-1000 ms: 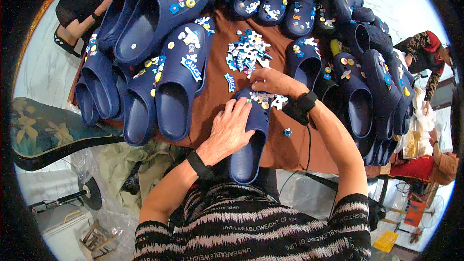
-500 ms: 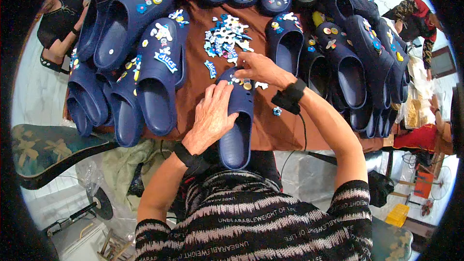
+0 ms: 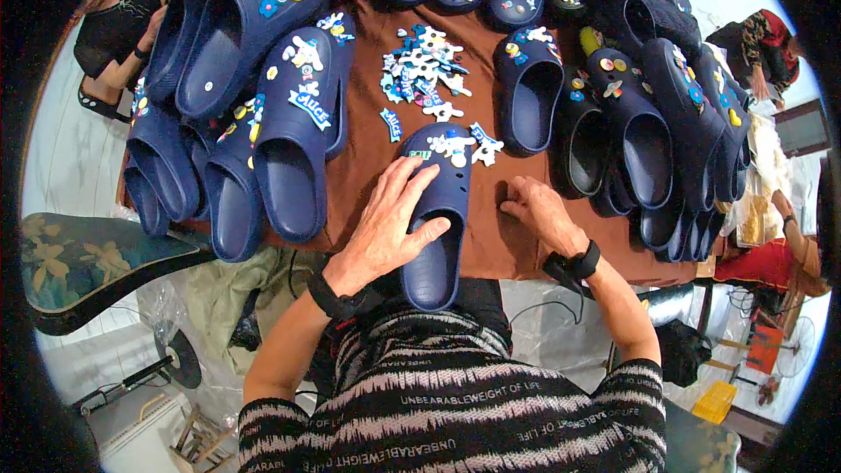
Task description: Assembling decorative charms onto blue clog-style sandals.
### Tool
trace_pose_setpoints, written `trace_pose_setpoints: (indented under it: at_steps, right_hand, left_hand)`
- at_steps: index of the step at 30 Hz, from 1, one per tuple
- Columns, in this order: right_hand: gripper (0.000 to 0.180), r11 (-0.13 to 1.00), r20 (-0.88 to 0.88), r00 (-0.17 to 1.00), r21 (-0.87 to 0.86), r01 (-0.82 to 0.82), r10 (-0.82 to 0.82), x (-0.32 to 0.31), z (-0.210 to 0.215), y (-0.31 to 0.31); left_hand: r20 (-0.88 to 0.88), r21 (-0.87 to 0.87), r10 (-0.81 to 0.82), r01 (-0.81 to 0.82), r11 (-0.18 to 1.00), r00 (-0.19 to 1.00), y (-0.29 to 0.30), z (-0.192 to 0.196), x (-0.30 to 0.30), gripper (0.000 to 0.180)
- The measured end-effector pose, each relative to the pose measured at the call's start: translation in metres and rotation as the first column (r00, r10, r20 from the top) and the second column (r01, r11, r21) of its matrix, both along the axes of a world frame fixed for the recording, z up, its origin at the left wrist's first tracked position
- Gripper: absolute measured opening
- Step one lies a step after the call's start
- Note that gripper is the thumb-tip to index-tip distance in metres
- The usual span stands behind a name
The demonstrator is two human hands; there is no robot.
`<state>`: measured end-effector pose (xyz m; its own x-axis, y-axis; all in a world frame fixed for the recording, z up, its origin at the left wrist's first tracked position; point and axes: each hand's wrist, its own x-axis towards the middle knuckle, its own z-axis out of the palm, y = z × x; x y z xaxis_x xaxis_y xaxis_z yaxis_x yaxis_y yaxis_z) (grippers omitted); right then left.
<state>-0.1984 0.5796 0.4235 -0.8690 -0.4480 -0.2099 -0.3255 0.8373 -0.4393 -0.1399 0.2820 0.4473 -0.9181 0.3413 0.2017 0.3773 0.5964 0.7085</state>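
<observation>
Withdrawn from the charm pile, right hand rests seemingly empty, fingers curled; left hand splayed on clog.

A small workshop for decorating footwear. A brown table is crowded with rows of dark blue clogs and a loose pile of small charms; other seated people work along its edges.

Charm pile behind the middle clog, clog rows left and right.
</observation>
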Motion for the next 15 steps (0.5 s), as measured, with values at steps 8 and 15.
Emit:
trace_pose_setpoints:
  at_steps: [8, 15]
  right_hand:
    - [0.030, 0.967, -0.189, 0.965, -0.149, -0.209, 0.180, 0.009, -0.024, 0.018]
    - [0.029, 0.998, -0.037, 0.998, -0.025, -0.050, 0.049, 0.032, 0.018, -0.006]
  left_hand:
    - [-0.036, -0.093, -0.025, 0.022, 0.995, 0.999, 0.017, 0.011, -0.008, 0.050]
    - [-0.046, -0.105, -0.062, 0.057, 0.993, 0.997, 0.010, 0.010, -0.002, 0.050]
